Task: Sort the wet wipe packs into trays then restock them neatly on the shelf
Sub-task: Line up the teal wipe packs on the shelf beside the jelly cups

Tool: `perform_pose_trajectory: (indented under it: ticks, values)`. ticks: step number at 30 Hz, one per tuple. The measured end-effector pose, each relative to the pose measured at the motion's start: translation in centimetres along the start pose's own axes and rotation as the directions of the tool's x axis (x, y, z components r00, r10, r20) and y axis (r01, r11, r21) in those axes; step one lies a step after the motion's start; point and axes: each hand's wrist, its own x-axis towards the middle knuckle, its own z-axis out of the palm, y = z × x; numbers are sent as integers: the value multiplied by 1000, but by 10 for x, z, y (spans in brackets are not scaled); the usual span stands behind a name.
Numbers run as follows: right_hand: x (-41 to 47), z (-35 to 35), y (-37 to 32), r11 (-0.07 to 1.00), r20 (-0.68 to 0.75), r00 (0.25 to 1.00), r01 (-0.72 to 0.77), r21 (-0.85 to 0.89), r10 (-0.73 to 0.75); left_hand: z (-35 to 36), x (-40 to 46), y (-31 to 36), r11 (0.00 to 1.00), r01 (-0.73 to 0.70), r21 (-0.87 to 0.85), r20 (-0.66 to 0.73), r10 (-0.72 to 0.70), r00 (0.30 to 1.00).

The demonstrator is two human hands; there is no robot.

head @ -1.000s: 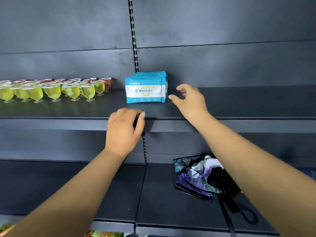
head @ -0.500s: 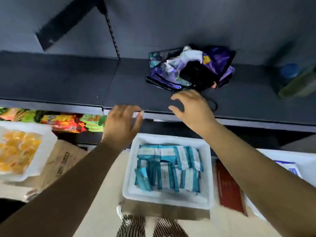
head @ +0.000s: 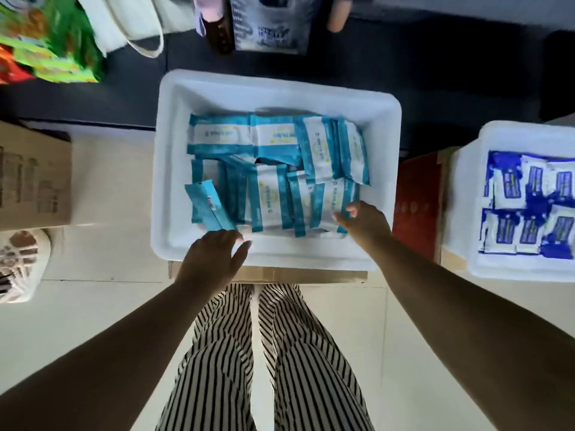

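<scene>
A white tray (head: 169, 169) stands on a cardboard box at my feet, holding several teal-and-white wet wipe packs (head: 273, 194), some flat and some on edge. My left hand (head: 214, 255) is over the tray's near rim, fingers relaxed and reaching under the left end of the near row of packs. My right hand (head: 362, 220) is at the right end of that row, fingertips touching the outermost pack. Neither hand has lifted a pack. A second white tray (head: 473, 194) at the right holds dark blue wet wipe packs (head: 529, 203).
The bottom shelf (head: 404, 57) runs across the top with green snack bags (head: 46, 42), a cloth bag and other goods. A cardboard box (head: 34, 181) stands at the left and a red box (head: 415, 203) lies between the trays. My striped trouser legs (head: 258, 353) are below.
My view swung down from the upper shelf with its stacked packs to the trays on the floor. Both hands dropped from the shelf edge into the teal packs' tray.
</scene>
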Motion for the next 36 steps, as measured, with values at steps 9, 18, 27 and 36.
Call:
perform_pose_trajectory:
  ticks: [9,18,27,36]
  values:
    - [43,65,29,879,46,974,-219,423,221,44,20,-15,984,178,-8,-8,-178,984]
    - [8,37,25,497,63,945,-224,838,320,27,54,28,958,166,-232,23,-165,986]
    - [-20,24,32,246,-157,859,37,968,487,20,129,55,995,-17,-95,8,18,1000]
    - [-27,29,59,152,-184,797,117,981,575,36,159,72,953,19,304,109,-55,993]
